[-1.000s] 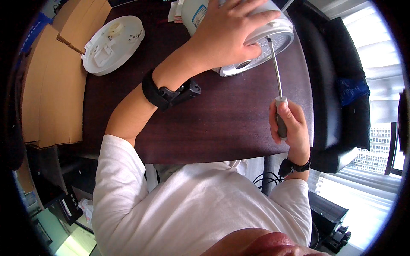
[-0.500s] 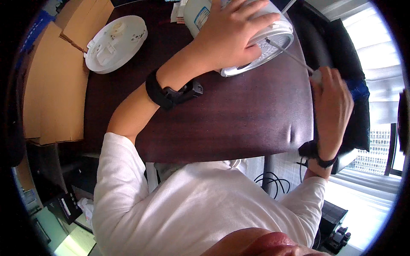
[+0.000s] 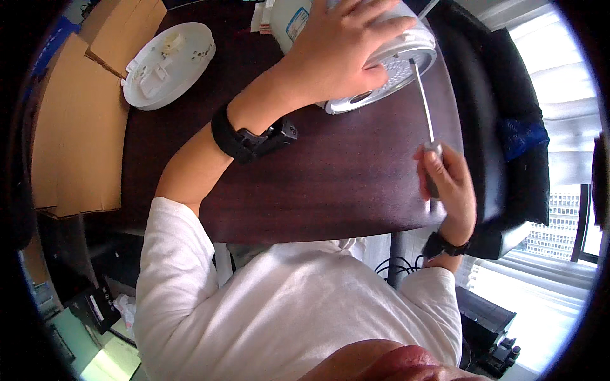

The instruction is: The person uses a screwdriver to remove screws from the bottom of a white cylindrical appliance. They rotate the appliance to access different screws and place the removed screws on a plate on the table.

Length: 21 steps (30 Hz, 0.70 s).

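A round white appliance (image 3: 408, 43), rather like a rice cooker, lies tipped on its side at the far edge of the table. Its open end shows a silvery, dimpled metal face (image 3: 400, 75). My left hand (image 3: 340, 54) holds the body from above, fingers spread over the side and thumb at the rim. In my right hand (image 3: 452, 184) is a screwdriver (image 3: 424, 98), gripped by its grey handle. The shaft points away from me, and its dark tip meets the metal face near the rim. Whether a screw sits there is too small to tell.
On the left of the dark wooden table (image 3: 305, 184) lies a round white cover (image 3: 187, 70) with small loose parts in it. An open cardboard box (image 3: 79, 140) stands beside it. A black padded chair (image 3: 489, 95) borders the table's right edge.
My right hand has swung left and nearer to me with the screwdriver, turning its shaft more upright in the view. The left hand still holds the appliance, almost unmoved.
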Tool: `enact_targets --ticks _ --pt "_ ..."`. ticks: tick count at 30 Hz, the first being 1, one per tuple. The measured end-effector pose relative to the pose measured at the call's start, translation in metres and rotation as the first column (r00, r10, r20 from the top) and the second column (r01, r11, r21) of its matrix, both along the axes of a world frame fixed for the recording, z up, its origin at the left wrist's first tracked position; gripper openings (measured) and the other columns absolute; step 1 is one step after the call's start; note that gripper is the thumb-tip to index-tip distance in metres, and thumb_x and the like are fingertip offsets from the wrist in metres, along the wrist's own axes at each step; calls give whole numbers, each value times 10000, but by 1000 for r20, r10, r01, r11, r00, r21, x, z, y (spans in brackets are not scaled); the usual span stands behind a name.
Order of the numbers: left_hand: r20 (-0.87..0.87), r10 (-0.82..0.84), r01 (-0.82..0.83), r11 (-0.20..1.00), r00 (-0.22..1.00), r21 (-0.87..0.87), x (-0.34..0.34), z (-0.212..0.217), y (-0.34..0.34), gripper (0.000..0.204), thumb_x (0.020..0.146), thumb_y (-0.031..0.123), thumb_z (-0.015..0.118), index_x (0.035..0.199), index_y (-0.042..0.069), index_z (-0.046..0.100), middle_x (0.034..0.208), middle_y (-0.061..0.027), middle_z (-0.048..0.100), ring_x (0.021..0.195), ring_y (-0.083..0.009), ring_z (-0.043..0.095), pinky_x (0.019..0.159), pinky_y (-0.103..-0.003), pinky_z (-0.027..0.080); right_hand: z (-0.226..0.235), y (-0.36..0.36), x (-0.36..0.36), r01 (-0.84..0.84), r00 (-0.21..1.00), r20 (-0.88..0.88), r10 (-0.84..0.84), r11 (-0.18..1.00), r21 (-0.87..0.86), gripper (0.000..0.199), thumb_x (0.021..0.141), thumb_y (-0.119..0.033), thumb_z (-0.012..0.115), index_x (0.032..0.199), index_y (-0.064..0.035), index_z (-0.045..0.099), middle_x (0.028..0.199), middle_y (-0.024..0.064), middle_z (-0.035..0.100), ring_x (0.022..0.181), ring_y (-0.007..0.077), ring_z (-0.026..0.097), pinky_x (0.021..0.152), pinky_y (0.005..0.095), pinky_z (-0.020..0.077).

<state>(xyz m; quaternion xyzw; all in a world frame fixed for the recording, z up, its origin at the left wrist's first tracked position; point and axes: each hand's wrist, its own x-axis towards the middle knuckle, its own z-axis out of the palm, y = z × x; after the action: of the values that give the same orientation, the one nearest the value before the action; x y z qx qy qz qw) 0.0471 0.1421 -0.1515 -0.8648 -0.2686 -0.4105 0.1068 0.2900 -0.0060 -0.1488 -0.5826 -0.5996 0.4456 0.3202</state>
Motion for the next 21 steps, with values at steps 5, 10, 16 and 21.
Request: enact_targets --ticks 5,10,16,21 --pt "13 -15 16 997 1000 -81 -2 3 -2 694 731 274 693 1377 109 499 1400 -192 444 1355 -398 363 1044 -682 245 -21 -4 -19 -107 947 -313 76 991 -82 480 1004 -488 488 963 -20 585 584 18 543 430 94 491 404 227 334" --pt "-4 -2 2 997 1000 -77 -3 5 -4 707 737 274 686 1396 115 483 1406 -191 440 1363 -398 356 1045 -688 246 -21 -4 -24 -86 913 -406 40 992 -97 486 1004 -491 481 935 -20 577 563 22 521 411 95 475 393 227 342" --pt "-12 -3 2 996 1000 -91 -2 5 -4 703 753 280 681 1405 119 472 1414 -195 427 1367 -406 349 1056 -689 235 -23 -8 -26 -69 883 -470 15 993 -99 506 997 -503 481 911 -11 567 538 38 511 382 106 476 355 223 349" --pt "-32 27 -29 996 999 -84 -2 4 -4 708 762 283 684 1413 119 458 1418 -200 422 1372 -409 343 1062 -690 226 -22 -9 -34 -141 715 -699 -32 972 -188 555 1014 -517 402 867 2 530 501 55 494 357 128 480 334 237 358"
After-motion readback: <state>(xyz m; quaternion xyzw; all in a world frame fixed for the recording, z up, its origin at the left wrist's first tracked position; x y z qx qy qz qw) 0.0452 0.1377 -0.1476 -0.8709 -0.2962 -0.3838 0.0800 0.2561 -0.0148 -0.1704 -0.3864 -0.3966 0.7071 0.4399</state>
